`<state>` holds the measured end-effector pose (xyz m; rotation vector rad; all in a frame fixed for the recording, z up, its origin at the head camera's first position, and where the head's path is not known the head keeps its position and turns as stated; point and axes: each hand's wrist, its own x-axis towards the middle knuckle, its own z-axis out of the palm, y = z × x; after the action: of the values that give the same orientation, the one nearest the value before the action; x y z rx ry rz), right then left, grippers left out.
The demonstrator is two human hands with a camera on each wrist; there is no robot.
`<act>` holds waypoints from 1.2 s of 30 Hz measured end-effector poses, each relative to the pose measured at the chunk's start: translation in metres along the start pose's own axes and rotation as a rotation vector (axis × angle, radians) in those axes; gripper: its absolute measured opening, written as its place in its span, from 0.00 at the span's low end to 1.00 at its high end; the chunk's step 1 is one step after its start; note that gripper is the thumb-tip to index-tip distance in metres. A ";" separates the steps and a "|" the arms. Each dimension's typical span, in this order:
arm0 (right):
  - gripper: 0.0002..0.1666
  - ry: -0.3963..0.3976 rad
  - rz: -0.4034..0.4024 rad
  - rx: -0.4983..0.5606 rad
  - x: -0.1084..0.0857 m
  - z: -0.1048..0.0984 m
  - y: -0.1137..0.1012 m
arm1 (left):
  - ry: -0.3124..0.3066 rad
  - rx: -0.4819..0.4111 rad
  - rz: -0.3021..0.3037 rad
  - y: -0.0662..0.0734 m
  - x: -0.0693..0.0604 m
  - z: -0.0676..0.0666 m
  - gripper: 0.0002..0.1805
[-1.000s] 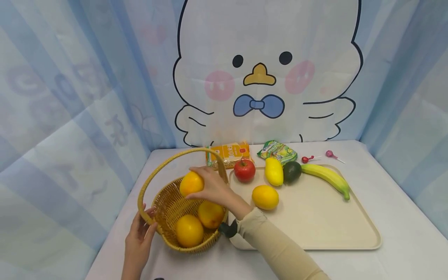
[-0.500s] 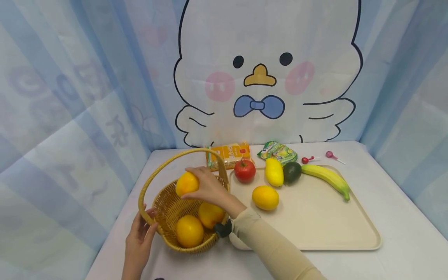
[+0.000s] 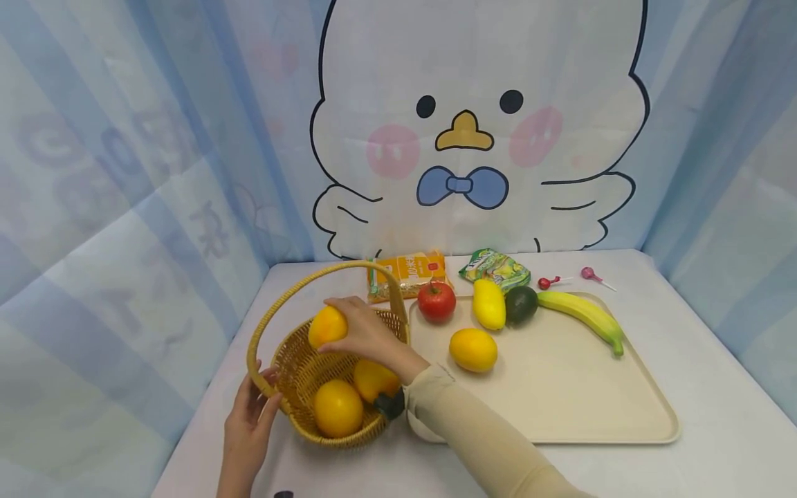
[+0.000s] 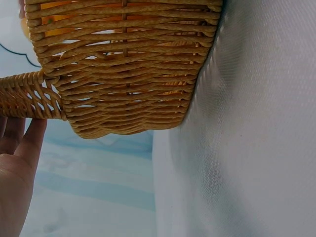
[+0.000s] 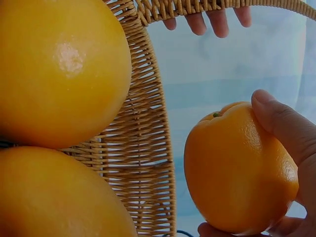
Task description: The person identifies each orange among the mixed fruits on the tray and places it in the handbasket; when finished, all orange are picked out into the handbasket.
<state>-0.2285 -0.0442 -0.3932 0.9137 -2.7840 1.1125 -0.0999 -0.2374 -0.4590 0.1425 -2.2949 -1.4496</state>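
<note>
In the head view, my right hand (image 3: 367,335) holds a yellow-orange fruit (image 3: 327,328) above the wicker basket (image 3: 301,360). Seen from the right wrist, the fruit (image 5: 237,170) has a small green stem in a dimple, and the thumb lies on its top side. Two more fruits are inside the basket: a round orange one (image 3: 338,409) and a yellow one with a reddish blush (image 3: 371,377). My left hand (image 3: 245,432) grips the base of the arched handle (image 3: 272,315) on the left. The left wrist view has that hand (image 4: 17,173) against the woven handle base.
A beige tray (image 3: 560,401) right of the basket bears a lemon (image 3: 473,350), a yellow mango (image 3: 488,304), an avocado (image 3: 521,305), a banana (image 3: 585,318) and a red apple (image 3: 436,301). Behind are an orange packet (image 3: 411,272), a green packet (image 3: 496,268) and two lollipops (image 3: 588,274).
My right hand has carried the yellow-orange fruit a little to the left over the basket. My left hand has stayed at the handle, and the basket has not visibly moved.
</note>
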 end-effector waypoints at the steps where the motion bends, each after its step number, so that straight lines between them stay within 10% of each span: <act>1: 0.48 -0.006 0.005 0.004 0.001 0.002 0.000 | 0.001 0.004 0.000 0.000 0.000 0.000 0.36; 36: 0.48 -0.085 0.034 -0.002 0.007 0.026 0.001 | 0.000 0.001 0.000 -0.002 0.000 0.001 0.37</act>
<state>-0.2300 -0.0639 -0.4118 0.9382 -2.8782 1.1007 -0.1007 -0.2379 -0.4611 0.1432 -2.2956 -1.4485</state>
